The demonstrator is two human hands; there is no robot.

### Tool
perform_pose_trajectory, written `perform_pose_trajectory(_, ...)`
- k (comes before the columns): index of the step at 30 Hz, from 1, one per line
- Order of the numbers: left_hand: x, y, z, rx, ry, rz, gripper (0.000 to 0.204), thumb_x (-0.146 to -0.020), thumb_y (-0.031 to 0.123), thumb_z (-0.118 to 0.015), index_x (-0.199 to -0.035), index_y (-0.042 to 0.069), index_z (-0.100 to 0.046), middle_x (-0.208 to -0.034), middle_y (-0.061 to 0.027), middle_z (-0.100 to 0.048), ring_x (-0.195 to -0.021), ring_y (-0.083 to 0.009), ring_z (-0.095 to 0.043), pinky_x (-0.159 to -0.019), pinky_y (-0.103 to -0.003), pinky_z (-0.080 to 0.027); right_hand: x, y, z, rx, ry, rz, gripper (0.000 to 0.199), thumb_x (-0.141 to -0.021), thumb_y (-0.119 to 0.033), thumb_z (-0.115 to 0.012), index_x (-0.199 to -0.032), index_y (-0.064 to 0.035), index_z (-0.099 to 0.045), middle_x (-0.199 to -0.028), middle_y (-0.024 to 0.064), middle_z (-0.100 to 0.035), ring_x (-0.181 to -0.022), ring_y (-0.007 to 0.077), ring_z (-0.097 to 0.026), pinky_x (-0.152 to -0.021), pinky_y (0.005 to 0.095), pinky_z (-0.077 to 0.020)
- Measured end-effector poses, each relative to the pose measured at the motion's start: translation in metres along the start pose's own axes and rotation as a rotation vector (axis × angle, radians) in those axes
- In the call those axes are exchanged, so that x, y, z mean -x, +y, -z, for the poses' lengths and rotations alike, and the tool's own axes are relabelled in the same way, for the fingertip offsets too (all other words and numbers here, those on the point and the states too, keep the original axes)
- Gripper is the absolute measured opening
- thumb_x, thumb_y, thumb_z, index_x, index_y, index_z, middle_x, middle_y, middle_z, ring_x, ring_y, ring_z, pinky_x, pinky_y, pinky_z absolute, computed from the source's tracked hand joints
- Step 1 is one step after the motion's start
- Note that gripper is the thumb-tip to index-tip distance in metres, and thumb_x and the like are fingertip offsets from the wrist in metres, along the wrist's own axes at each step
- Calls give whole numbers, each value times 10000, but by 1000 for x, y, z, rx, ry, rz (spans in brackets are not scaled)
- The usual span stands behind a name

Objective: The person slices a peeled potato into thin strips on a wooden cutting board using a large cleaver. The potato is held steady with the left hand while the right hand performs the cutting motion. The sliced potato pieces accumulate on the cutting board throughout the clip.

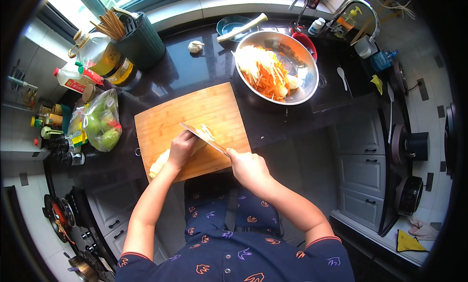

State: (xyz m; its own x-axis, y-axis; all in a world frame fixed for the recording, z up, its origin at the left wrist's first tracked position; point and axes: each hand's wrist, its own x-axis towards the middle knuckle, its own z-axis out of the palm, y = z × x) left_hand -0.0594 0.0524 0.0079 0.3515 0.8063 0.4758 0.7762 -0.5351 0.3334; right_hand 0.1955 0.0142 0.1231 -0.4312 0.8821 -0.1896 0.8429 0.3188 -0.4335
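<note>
On a wooden cutting board (pixel 187 109), my right hand (pixel 247 169) is closed around the handle of a kitchen knife (pixel 207 138). Its blade points away to the upper left, across the board. Curled fingers of my left hand (pixel 181 148) press on a pale, sliced vegetable (pixel 161 163) close beside the blade; part of it is hidden under the hand. Thin pale strips (pixel 206 131) lie just right of the blade. Beyond the board to the right, a steel bowl (pixel 307 70) holds orange shreds (pixel 263 82), pale shreds and pale rounded pieces.
Garlic (pixel 196 47) and a blue-green dish (pixel 231 24) with a pale stick-shaped thing (pixel 243 27) across it lie farther back. Leftward stand a dark chopstick holder (pixel 141 43), an oil jug (pixel 100 52) and a bag of green produce (pixel 101 121). A white spoon (pixel 342 78) lies at right.
</note>
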Motion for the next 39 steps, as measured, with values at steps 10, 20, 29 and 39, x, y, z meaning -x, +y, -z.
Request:
perform_pose_trajectory(10, -3, 4, 4, -21, -38, 5, 174, -749, 10, -726, -919, 45, -741, -931, -95, -700, -883, -305, -701, -719, -382, -587, -9, 14, -28, 7, 54, 1, 77, -910, -67, -534, -947, -39, -595, -696, 214, -682, -681, 384, -713, -607, 478, -584)
perform_pose_trajectory(20, 1, 0, 1, -6, -14, 1, 189, -758, 4, -687, -937, 52, -719, -900, -96, -681, -861, -294, -682, -719, -383, -581, -8, 8, -28, -41, 4, -56, 105, -920, -74, -519, -964, -42, -610, -708, 234, -675, -694, 417, -699, -633, 508, -572)
perform_pose_trajectory(29, -4, 4, 8, 14, -19, -37, 197, -764, -5, -683, -950, 50, -723, -903, -101, -690, -862, -291, -688, -723, -382, -584, -13, 15, -27, -83, 54, -2, 126, -944, -110, -534, -986, -37, -628, -713, 237, -669, -694, 430, -685, -636, 530, -554)
perform_pose_trajectory(39, 2, 2, 2, -84, 3, -17, 167, -747, -6, -687, -892, 68, -722, -854, -70, -687, -834, -272, -692, -677, -367, -583, -7, 9, -34, -56, 50, -20, 129, -911, -81, -543, -1002, -42, -626, -707, 223, -671, -672, 417, -687, -613, 514, -559)
